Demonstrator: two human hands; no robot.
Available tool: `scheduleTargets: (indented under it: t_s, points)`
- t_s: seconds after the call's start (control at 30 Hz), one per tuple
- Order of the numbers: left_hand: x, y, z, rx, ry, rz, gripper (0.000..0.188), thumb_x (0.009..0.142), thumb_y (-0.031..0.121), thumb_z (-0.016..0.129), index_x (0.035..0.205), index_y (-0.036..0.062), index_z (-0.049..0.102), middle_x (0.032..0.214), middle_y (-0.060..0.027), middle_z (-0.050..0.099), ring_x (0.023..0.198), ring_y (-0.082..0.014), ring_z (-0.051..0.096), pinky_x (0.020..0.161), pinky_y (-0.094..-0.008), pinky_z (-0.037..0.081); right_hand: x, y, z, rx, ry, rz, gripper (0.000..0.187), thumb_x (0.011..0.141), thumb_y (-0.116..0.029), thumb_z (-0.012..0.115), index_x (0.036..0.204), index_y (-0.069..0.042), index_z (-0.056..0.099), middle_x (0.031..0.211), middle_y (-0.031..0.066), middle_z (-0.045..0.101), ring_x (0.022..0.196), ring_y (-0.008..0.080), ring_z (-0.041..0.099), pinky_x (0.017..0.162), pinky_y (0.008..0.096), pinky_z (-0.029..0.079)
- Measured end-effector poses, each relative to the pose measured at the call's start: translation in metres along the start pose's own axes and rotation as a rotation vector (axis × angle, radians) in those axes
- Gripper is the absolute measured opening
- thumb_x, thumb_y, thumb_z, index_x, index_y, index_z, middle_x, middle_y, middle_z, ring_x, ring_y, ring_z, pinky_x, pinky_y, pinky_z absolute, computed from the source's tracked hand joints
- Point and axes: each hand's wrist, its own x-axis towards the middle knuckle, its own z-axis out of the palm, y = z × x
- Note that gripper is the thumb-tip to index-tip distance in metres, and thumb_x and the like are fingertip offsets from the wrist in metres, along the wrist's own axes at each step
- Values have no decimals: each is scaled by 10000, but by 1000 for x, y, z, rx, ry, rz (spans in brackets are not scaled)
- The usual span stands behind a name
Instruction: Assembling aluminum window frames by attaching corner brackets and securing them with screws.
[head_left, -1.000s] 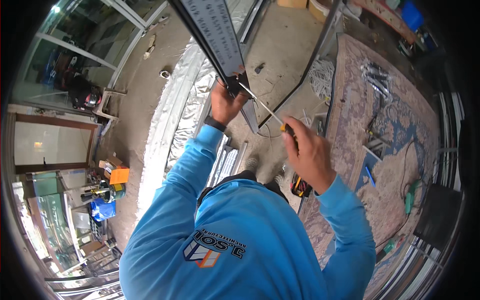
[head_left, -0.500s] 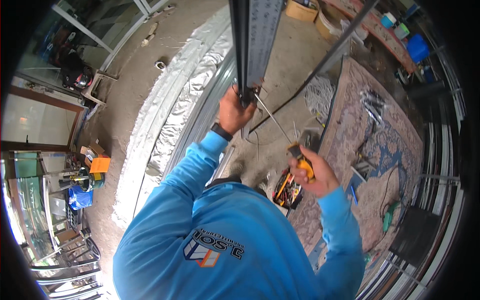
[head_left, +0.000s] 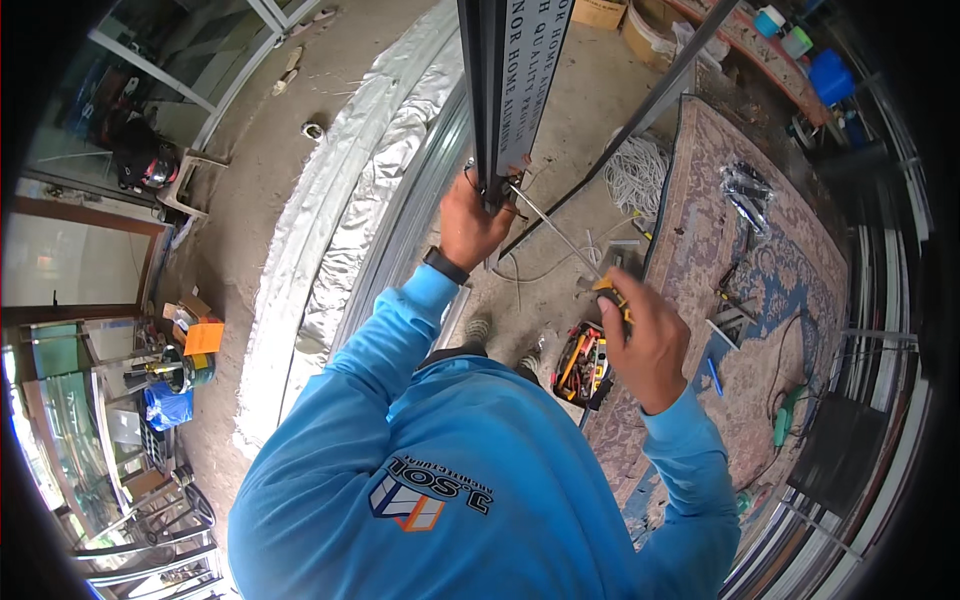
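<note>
My left hand (head_left: 473,222) is closed round the near end of a long dark metal profile (head_left: 484,90), which has a printed grey film on one face. A black wristband (head_left: 445,265) sits at that wrist. In my right hand (head_left: 648,340) is a screwdriver (head_left: 562,236) with a yellow and black handle. Its long thin shaft slants up and left, and the tip meets the profile's end beside my left fingers. What the tip touches there is too small to make out.
An open tool bag (head_left: 580,365) stands by my feet. On the right, a patterned rug (head_left: 700,250) bears a blue pen (head_left: 714,376), a green power tool (head_left: 788,415) and metal pieces. Silvery sheeting (head_left: 340,220) and long profiles (head_left: 415,205) lie left; coiled white cord (head_left: 635,175) lies ahead.
My right hand has turned over on the screwdriver's handle, so its back now faces up. It has shifted slightly right, while my left hand keeps its place on the profile.
</note>
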Motion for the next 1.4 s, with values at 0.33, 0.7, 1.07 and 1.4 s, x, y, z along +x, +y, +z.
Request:
scheduleTargets:
  t_s: [0.33, 0.7, 1.07, 1.4]
  points:
    - [4, 4, -4, 50, 1, -56, 341, 747, 93, 718, 1062, 62, 593, 908, -153, 656, 843, -337, 670, 751, -393, 527, 1, 0, 2, 584, -163, 530, 276, 924, -133, 667, 1163, -48, 556, 817, 54, 619, 560, 107, 523, 450, 256, 389]
    - [6, 0, -3, 2, -8, -32, 329, 757, 62, 722, 1057, 62, 588, 877, -143, 658, 793, -315, 668, 711, -380, 525, 1, -6, 4, -160, -101, -2, 309, 947, -218, 639, 1181, -46, 533, 949, 127, 657, 744, 220, 661, 685, 351, 549]
    - [3, -4, -2, 1, 0, 32, 347, 757, 47, 723, 1075, 54, 585, 894, -130, 658, 799, -295, 671, 711, -368, 524, 12, -26, 0, -359, -286, 56, 339, 1001, -221, 529, 1275, -22, 504, 891, 213, 654, 710, 324, 668, 603, 389, 514]
    - [3, -29, -15, -4, -95, -47, 365, 733, 130, 701, 1058, 32, 569, 931, -196, 577, 853, -391, 578, 737, -457, 479, -86, 60, -2, 209, -243, 387, 394, 1020, -178, 495, 1356, 25, 475, 1209, 184, 620, 1079, 264, 620, 928, 342, 487]
